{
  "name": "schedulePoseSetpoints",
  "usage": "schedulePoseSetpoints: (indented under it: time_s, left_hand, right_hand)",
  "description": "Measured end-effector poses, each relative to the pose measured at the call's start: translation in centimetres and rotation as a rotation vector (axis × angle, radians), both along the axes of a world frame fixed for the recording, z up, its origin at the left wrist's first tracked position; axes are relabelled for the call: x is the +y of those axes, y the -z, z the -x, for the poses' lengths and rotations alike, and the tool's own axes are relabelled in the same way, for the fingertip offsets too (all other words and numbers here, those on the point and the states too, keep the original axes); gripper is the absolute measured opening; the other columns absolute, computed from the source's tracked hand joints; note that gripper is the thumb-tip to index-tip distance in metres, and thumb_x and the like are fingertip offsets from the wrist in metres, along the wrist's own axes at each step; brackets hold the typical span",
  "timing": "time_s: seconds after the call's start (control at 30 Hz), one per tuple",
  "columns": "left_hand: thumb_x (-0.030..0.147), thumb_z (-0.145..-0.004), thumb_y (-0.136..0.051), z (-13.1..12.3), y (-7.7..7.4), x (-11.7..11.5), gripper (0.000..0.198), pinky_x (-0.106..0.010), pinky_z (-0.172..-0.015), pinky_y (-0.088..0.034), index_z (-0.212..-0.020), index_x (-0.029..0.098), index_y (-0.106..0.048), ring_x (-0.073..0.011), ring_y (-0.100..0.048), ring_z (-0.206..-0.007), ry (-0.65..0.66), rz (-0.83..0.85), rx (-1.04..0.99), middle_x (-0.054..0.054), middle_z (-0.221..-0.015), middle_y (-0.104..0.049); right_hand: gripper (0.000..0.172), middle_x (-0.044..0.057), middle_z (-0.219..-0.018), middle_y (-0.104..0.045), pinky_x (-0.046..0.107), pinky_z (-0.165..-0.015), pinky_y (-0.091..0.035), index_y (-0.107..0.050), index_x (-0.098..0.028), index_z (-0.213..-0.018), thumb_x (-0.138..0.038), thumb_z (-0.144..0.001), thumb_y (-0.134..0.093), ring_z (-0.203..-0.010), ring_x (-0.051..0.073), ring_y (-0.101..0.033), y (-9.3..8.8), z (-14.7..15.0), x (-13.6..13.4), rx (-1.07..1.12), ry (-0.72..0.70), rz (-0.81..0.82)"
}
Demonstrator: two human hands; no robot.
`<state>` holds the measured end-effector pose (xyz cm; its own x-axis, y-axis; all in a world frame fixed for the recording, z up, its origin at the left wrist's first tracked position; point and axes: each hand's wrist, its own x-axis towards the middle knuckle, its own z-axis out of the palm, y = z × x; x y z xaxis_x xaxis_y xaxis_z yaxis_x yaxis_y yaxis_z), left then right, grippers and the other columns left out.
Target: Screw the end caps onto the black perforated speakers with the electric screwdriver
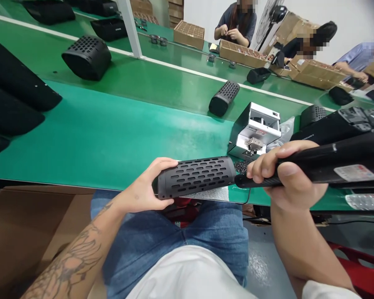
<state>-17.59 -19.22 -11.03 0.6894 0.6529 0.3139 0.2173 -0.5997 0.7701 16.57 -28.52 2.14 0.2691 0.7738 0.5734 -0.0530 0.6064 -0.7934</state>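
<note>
At the near edge of the table [112,137], the left hand [145,190] gripped the perforated black housing [196,176] by one end, fingers curled shut, seemingly bracing it against the electric screwdriver [339,162] clenched in the right hand [288,180].

Wall: a plain white wall [355,16] closes the far side of the room at upper right.
Floor: the speckled grey concrete floor [262,265] shows below the near edge of the bench.
Bench: a long matte green conveyor belt [96,137] runs across the view. A glossy green bench strip [174,89] lies beyond it, edged by a white painted line [187,71].
Post: a white square upright post [129,25] rises from the line.
Fan: a black wire-caged fan [266,23] stands before the wall.
Storage: a brown cardboard compartment tray [189,32] sits on the far side. A large brown cardboard box [25,224] stands at lower left.
Seat: a red plastic stool [366,270] stands at lower right.
Light: bright and even, with pale reflections on the glossy strip.
</note>
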Motion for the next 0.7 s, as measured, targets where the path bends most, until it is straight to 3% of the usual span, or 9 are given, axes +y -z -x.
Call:
schedulePoseSetpoints:
  time_s: [0.37,0.7]
  left_hand:
    - [0.033,-0.089,-0.095,0.0,-0.3,0.0,0.091,-0.054,-0.136,-0.059,-0.17,0.036,-0.055,-0.0362,-0.067,-0.158,0.009,-0.02,-0.022,-0.012,-0.17,-0.063]
    - [0.037,-0.092,-0.095,-0.1,-0.3,-0.1,0.089,-0.05,-0.137,-0.058,-0.17,0.031,-0.053,-0.0349,-0.068,-0.156,-0.006,-0.027,0.005,-0.014,-0.17,-0.062]
  right_hand:
    - [0.02,-0.005,-0.065,-0.071,0.034,-0.043,-0.06,-0.081,-0.027,-0.1,-0.032,-0.094,-0.1,-0.043,0.016,-0.06,0.2,0.3,1.2,-0.064,-0.031,0.036]
    - [0.025,-0.005,-0.067,-0.069,0.031,-0.049,-0.06,-0.078,-0.025,-0.098,-0.037,-0.097,-0.1,-0.047,0.013,-0.062,0.3,-0.1,0.4,-0.108,-0.167,0.067]
